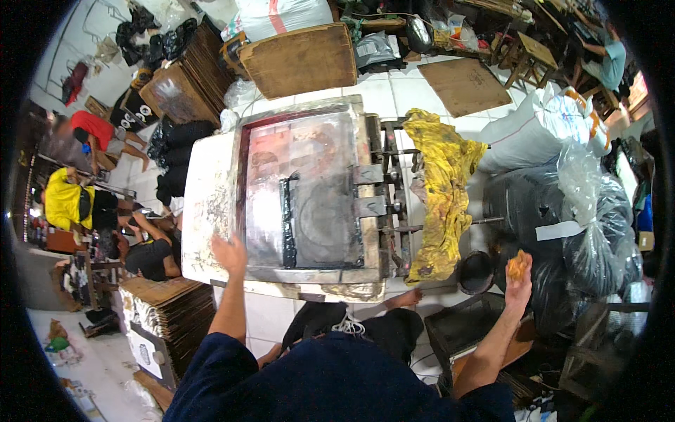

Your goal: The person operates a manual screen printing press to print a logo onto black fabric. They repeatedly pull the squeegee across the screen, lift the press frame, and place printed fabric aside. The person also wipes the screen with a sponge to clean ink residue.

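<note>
A screen-printing frame lies on a white, ink-stained board in front of me. Its mesh is see-through, with a dark strip of ink along one side of a darker patch. Metal hinge clamps hold the frame's right side. My left hand is at the board's near left part, fingers apart and nothing in them; whether it touches the surface I cannot tell. Out to the right, my right hand grips a crumpled orange-yellow wad, near a dark bucket.
A stained yellow cloth drapes over the rods right of the frame. Filled plastic bags and a white sack stand farther right. Stacked boards rise at the near left. Several people, one in a yellow shirt, are around the room.
</note>
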